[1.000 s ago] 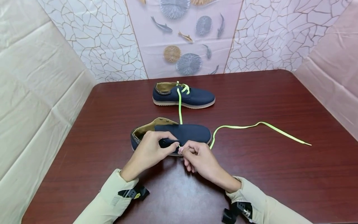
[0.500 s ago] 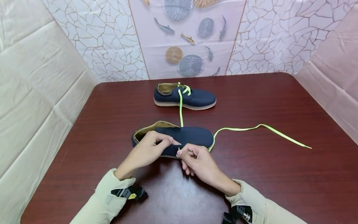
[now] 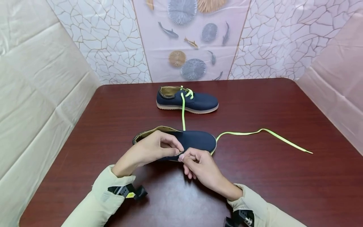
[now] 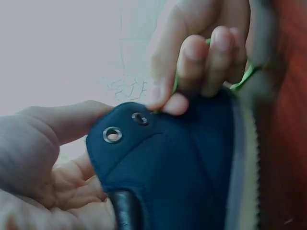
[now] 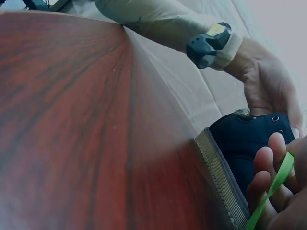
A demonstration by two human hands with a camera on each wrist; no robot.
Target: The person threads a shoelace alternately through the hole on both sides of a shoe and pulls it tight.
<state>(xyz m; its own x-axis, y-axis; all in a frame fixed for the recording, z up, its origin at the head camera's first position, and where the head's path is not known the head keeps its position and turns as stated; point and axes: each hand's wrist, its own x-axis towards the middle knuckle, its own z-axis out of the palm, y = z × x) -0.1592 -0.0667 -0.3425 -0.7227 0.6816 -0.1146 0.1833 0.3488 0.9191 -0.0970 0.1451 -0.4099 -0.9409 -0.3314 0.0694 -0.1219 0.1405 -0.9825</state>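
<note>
A dark blue shoe (image 3: 198, 141) lies sideways before me, toe to the right. My left hand (image 3: 150, 148) holds its near eyelet flap between thumb and fingers. Seen from the left wrist, two metal-ringed eyelets (image 4: 112, 135) show in that flap (image 4: 158, 158). At the flap's front corner my right hand (image 3: 202, 164) pinches a yellow-green shoelace (image 5: 280, 177), fingertips right against the fabric. The pinched end is mostly hidden by the fingers. The lace runs across the right palm, and a long length of lace (image 3: 245, 133) trails past the toe to the right.
Behind stands a second blue shoe (image 3: 202, 101), its yellow-green lace threaded and partly hanging. A strand of lace (image 3: 183, 116) spans from it toward the near shoe. Both rest on a reddish-brown table (image 3: 269, 189), with a patterned cloth (image 3: 136, 41) behind.
My left fingers came off the flap's front corner, spread briefly, then took the flap again, now covering more of it. The right hand stays almost in place, pinching the lace.
</note>
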